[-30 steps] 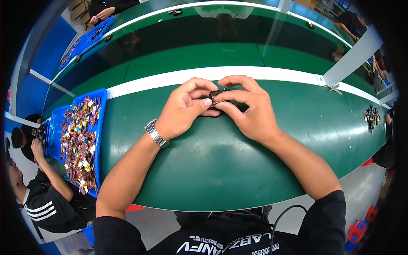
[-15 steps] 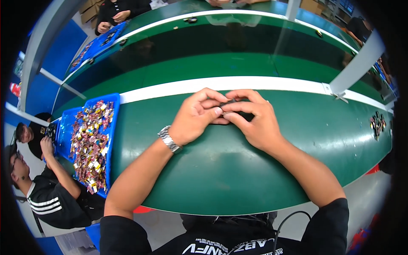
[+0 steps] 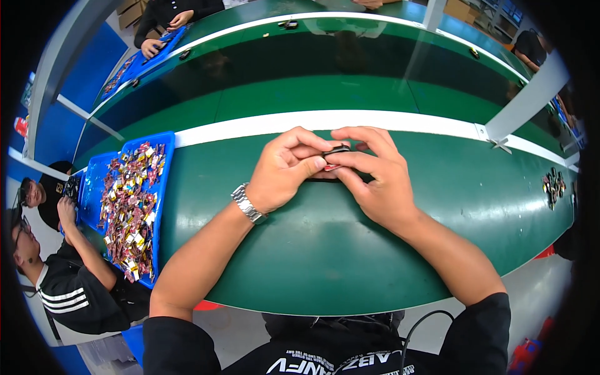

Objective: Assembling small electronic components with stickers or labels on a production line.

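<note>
Over the green work surface (image 3: 312, 262), my left hand (image 3: 284, 172) is closed, its thumb and fingertips pinching a small black part (image 3: 338, 149). My right hand (image 3: 384, 175) meets it from the other side, with fingers bent and closed around the same part. A small red bit (image 3: 331, 167) shows just below the black piece, between the fingertips. Most of the part is hidden by my fingers, so its exact kind cannot be made out.
To my left, a blue tray (image 3: 160, 206) holds a heap of small components with white, yellow and reddish pieces. A small pile of dark parts (image 3: 554, 187) lies at the right. A white rail (image 3: 250, 129) borders the conveyor belt (image 3: 262, 103). Co-workers sit left and across.
The fingers of my right hand have lifted and shifted slightly, so more of the black part and a red bit show. Across the belt, a co-worker's hand has moved down to a blue tray.
</note>
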Action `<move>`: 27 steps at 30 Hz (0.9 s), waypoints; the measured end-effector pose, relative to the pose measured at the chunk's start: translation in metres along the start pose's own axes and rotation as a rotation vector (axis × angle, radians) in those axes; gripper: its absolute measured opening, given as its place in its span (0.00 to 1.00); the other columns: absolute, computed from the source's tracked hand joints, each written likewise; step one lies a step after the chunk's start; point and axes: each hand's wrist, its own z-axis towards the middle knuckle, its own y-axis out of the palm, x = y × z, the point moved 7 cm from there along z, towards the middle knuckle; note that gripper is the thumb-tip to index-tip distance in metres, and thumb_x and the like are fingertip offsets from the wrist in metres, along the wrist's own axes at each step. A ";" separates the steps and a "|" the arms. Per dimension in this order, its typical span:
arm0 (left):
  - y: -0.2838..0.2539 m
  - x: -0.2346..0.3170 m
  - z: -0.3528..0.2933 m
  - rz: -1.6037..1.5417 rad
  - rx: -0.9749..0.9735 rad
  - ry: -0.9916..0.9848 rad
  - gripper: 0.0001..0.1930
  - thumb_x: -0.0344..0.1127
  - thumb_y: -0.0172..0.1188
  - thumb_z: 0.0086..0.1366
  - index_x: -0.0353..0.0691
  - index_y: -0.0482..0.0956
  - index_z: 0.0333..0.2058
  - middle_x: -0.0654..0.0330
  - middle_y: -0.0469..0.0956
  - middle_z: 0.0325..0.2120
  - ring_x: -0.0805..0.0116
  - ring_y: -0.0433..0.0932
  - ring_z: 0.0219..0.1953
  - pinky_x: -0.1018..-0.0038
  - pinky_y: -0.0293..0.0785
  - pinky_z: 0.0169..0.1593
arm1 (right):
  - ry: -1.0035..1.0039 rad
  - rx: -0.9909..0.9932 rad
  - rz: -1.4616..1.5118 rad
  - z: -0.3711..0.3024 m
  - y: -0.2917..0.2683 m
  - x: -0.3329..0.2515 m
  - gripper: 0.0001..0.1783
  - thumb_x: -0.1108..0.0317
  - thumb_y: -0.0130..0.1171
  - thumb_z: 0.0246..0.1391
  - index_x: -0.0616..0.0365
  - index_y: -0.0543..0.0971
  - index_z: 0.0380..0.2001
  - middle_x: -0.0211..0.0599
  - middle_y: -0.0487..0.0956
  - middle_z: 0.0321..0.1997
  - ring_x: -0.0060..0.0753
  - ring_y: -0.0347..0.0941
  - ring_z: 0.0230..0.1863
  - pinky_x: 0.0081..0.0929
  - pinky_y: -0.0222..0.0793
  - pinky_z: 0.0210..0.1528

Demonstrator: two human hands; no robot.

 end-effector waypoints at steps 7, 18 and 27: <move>-0.003 -0.003 -0.001 0.002 -0.007 0.002 0.08 0.19 0.53 0.67 0.31 0.70 0.44 0.43 0.76 0.51 0.58 0.79 0.51 0.64 0.82 0.53 | -0.026 0.034 0.034 -0.001 -0.004 -0.005 0.10 0.78 0.66 0.44 0.57 0.84 0.33 0.35 0.78 0.50 0.42 0.71 0.54 0.36 0.72 0.50; 0.000 -0.002 0.000 0.077 0.014 0.043 0.09 0.23 0.57 0.67 0.36 0.68 0.42 0.37 0.75 0.52 0.53 0.78 0.54 0.62 0.84 0.50 | 0.048 -0.016 0.126 -0.003 0.001 0.002 0.10 0.76 0.65 0.48 0.55 0.85 0.36 0.38 0.72 0.62 0.48 0.64 0.63 0.40 0.68 0.58; -0.003 -0.001 -0.002 0.036 0.034 0.020 0.07 0.21 0.54 0.68 0.32 0.70 0.43 0.41 0.75 0.51 0.54 0.79 0.53 0.60 0.83 0.52 | -0.082 0.047 0.001 -0.006 -0.011 -0.009 0.11 0.77 0.65 0.45 0.61 0.81 0.36 0.42 0.75 0.53 0.48 0.70 0.56 0.37 0.73 0.50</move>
